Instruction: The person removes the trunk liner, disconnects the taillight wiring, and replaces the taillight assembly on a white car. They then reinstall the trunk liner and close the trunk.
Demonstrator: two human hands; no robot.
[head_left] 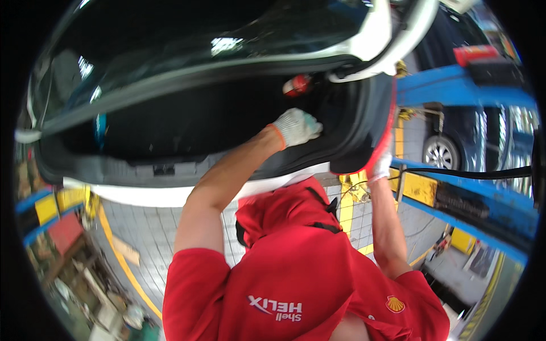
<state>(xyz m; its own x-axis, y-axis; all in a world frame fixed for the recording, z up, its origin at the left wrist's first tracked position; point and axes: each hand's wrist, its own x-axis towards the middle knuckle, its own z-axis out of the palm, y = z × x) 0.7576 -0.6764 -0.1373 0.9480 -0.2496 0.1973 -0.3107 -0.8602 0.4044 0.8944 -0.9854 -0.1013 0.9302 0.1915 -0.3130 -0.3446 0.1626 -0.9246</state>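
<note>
My left hand [297, 128], in a white knit glove with an orange cuff, reaches into the open trunk [187, 122] of a white car. Its fingers are curled closed near the right side of the dark lining; whatever they hold, if anything, is hidden. Just beyond it lies a red and white rounded object [297, 85], blurred. My right hand [380, 167], also in a white glove, is outside the car against the lower end of the red tail light [387, 133]. Its fingers are mostly hidden and smeared.
Above the trunk stands the raised lid [375, 37] with its dark glass. Blue lift beams [463, 85] with yellow parts run along the right, a dark car [469, 136] behind them. Wood and mixed clutter [85, 278] lie at the lower left on the tiled floor [148, 233].
</note>
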